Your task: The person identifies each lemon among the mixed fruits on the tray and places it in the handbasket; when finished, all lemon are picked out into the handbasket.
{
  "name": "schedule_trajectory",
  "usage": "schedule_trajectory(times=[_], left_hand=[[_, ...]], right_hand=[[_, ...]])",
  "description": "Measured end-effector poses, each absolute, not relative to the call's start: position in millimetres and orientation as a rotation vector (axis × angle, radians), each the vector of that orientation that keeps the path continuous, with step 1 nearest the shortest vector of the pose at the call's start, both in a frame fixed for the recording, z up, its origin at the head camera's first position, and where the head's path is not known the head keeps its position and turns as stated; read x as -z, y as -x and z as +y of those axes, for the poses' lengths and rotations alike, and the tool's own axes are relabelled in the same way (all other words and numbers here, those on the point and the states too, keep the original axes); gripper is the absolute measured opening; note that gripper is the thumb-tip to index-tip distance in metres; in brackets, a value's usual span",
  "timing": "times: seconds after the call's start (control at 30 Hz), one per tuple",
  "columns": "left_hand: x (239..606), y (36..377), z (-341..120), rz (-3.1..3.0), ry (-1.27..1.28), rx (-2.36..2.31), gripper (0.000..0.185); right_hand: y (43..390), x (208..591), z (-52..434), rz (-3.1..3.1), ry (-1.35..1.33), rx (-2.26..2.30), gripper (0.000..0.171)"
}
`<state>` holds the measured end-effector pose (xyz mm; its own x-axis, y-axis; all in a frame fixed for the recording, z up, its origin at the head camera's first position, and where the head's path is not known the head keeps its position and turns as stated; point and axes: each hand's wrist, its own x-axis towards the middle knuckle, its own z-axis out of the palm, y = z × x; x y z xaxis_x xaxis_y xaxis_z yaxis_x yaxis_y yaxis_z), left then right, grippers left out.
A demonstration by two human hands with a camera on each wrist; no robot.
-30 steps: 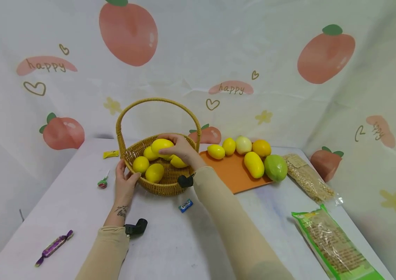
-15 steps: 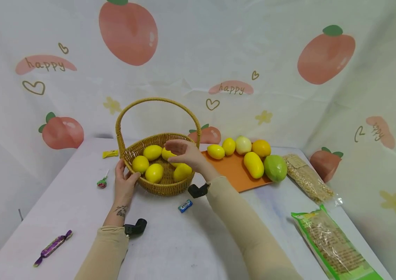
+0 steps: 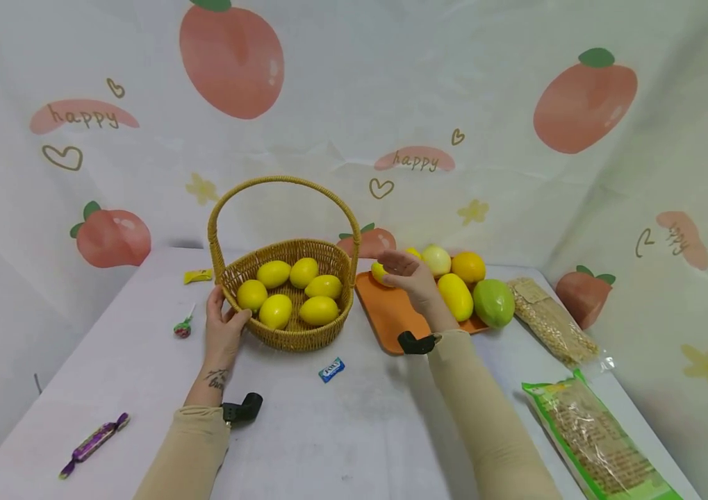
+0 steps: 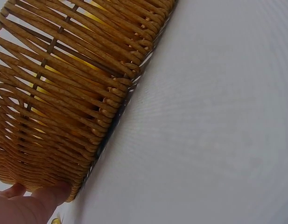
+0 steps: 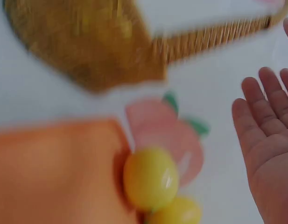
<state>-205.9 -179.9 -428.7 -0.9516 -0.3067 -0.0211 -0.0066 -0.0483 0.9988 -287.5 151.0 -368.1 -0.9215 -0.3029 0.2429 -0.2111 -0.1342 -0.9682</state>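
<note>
Several yellow lemons (image 3: 319,310) lie inside a woven wicker basket (image 3: 294,339) with a tall arched handle. My left hand (image 3: 225,333) holds the basket at its left side, thumb against the front. In the left wrist view, fingertips (image 4: 52,193) touch the woven wall low down. My right hand (image 3: 413,281) is over the orange tray (image 3: 385,316), fingers extended and holding nothing. Close by it are a lemon (image 3: 380,274) and another partly hidden one behind the fingers. The right wrist view shows its open palm (image 5: 274,163) apart from the lemons (image 5: 151,179).
On the tray side sit a pale round fruit (image 3: 436,260), an orange (image 3: 469,267), a long yellow fruit (image 3: 456,297) and a green fruit (image 3: 494,303). Two bags (image 3: 550,323) lie farther right. Wrapped candies (image 3: 331,370) and a lollipop (image 3: 183,327) lie around the basket.
My right hand has let go of a lemon in the basket and moved right, out over the tray. My left hand stays at the basket's side.
</note>
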Motion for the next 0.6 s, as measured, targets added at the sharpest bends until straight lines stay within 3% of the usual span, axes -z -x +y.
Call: schedule_trajectory(times=[0.27,0.6], left_hand=[[428,204,-181,-2.033,-0.343,2.101,0.078],[428,205,-179,-2.024,-0.346,2.098,0.078]], right_hand=[[329,393,159,2.277,0.253,2.143,0.053],[340,407,143,2.492,-0.010,1.798,0.059]])
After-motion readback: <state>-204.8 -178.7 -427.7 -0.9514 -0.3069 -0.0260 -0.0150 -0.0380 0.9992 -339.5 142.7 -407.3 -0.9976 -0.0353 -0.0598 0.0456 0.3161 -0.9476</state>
